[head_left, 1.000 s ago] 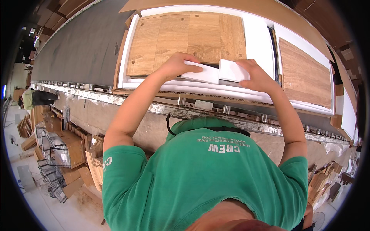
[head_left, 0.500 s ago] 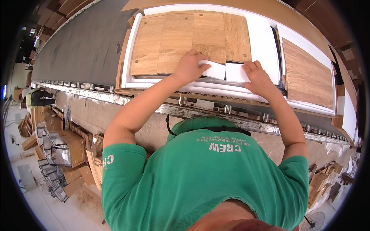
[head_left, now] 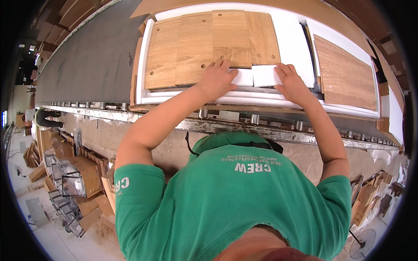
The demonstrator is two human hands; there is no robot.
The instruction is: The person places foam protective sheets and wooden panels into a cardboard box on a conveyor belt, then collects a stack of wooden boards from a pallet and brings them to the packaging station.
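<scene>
Closest to the camera, a person in a green shirt (head_left: 235,204) leans forward over a roller conveyor (head_left: 244,126), both bare forearms stretched out ahead. The metal rail and its rollers run across just beyond the shoulders, and the conveyor serves as the worktop here.

On it lies an open cardboard box (head_left: 183,106) lined with white foam (head_left: 146,65). The left hand (head_left: 216,79) lies flat with its fingers spread; its grip is open, palm pressing down on a small white foam block (head_left: 244,77) at the near edge of the box, the fingertips reaching onto the wood beyond. The right hand (head_left: 294,82) is also laid flat, grip open, fingers resting on a second white foam block (head_left: 265,75) that sits touching the first, just to its right. Neither hand closes around anything.

Past the hands, a stack of light oak panels (head_left: 209,45) fills the left and middle of the box, with small drilled holes showing in the top boards. The two blocks sit against the near edge of these panels. Further right, apart from the stack, a darker wooden panel (head_left: 344,71) lies in its own foam-edged recess.

Beyond the box to the left stretches a wide grey conveyor belt (head_left: 87,61). Down on the floor at the left stand cardboard cartons (head_left: 87,174).
</scene>
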